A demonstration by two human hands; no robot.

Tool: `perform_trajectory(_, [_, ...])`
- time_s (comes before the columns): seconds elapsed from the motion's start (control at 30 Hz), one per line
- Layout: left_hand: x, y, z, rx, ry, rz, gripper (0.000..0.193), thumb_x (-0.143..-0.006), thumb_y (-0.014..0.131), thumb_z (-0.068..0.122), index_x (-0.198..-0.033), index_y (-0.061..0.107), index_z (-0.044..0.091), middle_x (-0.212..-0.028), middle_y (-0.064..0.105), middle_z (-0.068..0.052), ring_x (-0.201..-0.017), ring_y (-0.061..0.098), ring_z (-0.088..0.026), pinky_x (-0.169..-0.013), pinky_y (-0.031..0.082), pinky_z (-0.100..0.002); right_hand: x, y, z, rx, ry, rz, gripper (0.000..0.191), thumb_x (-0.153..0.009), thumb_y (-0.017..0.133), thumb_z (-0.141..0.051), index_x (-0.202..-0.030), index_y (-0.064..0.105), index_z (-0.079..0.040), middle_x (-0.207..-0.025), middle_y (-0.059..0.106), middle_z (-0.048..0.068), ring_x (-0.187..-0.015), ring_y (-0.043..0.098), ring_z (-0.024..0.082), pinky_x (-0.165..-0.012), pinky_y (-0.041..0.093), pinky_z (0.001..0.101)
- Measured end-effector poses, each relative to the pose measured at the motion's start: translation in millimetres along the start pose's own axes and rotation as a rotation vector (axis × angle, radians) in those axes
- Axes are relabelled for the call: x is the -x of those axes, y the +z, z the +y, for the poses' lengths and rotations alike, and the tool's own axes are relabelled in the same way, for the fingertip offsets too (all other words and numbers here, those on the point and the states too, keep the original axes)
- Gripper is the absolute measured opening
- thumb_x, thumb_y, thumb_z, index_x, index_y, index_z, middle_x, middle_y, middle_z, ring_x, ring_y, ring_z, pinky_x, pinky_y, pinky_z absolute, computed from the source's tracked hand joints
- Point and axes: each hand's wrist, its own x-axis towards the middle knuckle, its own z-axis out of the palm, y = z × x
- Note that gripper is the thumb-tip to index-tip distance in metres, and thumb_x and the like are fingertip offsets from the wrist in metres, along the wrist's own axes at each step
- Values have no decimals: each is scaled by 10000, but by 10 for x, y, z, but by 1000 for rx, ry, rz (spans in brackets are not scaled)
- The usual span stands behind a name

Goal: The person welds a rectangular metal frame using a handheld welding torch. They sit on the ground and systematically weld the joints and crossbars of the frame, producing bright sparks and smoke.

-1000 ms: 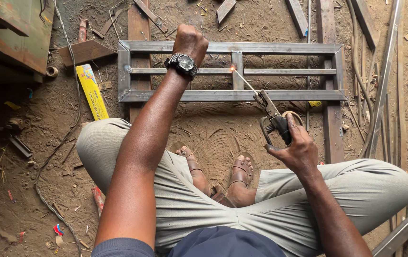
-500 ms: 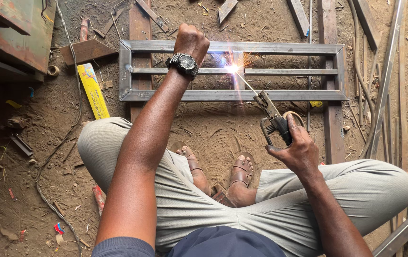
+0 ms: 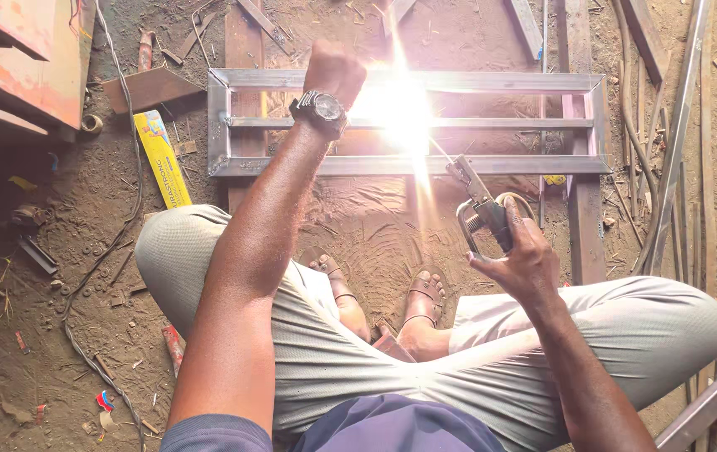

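Two hands: both busy, well apart, each shut on its own thing.
Far left: orange-red box [image 3: 20, 59] w/ worn paint, top corner. Thin cable [image 3: 128, 125] runs down the dirt beside it.
Yellow pack [image 3: 163, 159]: long flat carton, bright yellow w/ dark print + small colour picture at its top end. Lies on the dirt, tilted, just left of the frame. Brown card scrap [image 3: 151, 86] sits above it.
Small bits: red + blue wrapper scraps [image 3: 104, 400] low on the left, by the knee.
Left hand [image 3: 335, 71]: fist, fingers curled tight, pressed on the frame's top bar. Black wristwatch [image 3: 319, 111] on that wrist.
Metal frame [image 3: 492, 166]: grey steel, long rectangle w/ a middle rail, flat on the ground in front of the knees. Rests across two wood planks [image 3: 580, 201].
Spark [image 3: 400, 105]: v. bright white glare on the frame, just right of the left fist. Hides the joint.
Right hand [image 3: 526, 264]: wrapped round the rod holder [image 3: 484, 213], squeezed shut. Thin rod [image 3: 442, 152] points up-left into the glare.
Legs: crossed, grey trousers [image 3: 593, 335], brown sandals [image 3: 425, 293] between the knees.
Far right: long steel strips [image 3: 681, 109] lying on the dirt.
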Motion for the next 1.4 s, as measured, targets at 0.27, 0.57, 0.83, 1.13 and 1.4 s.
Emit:
perform_trajectory(0.27, [-19,-115,-10,43,5,-65,301,-868,770,384,-624,708,218,-526,618,28,-550,572,-92,-564,457,-323,-7,-3,-12,22,46,-42,1157,-590,918,-461,-1545,435,-22,-1023,652,169,-863,701,297,-709,618,434])
perform_trajectory(0.57, [-22,-111,0,44,11,-75,298,-841,782,396,-616,700,219,-525,605,34,-556,559,-95,-567,454,-316,10,40,35,32,26,-59,1133,-610,903,-480,-1524,440,4,-1011,645,173,-835,704,280,-669,629,410])
perform_trajectory(0.83, [-33,38,41,23,15,-100,320,-828,780,429,-618,697,203,-513,586,24,-543,539,-91,-553,447,-313,21,31,41,45,46,-92,1141,-620,901,-496,-1528,429,8,-986,635,168,-820,698,275,-649,624,409])
perform_trajectory(1.13, [-20,1,38,35,17,-84,267,-800,790,389,-618,698,216,-538,613,31,-585,579,-104,-581,459,-322,11,13,25,34,53,-88,1146,-594,913,-462,-1531,436,-6,-1014,638,167,-858,699,293,-694,618,428])
perform_trajectory(1.4, [-17,-98,9,53,16,-87,247,-821,792,364,-628,721,227,-556,645,28,-610,614,-113,-607,464,-336,9,22,24,48,75,-113,1154,-604,899,-504,-1532,425,-6,-1002,639,172,-840,705,283,-651,625,423])
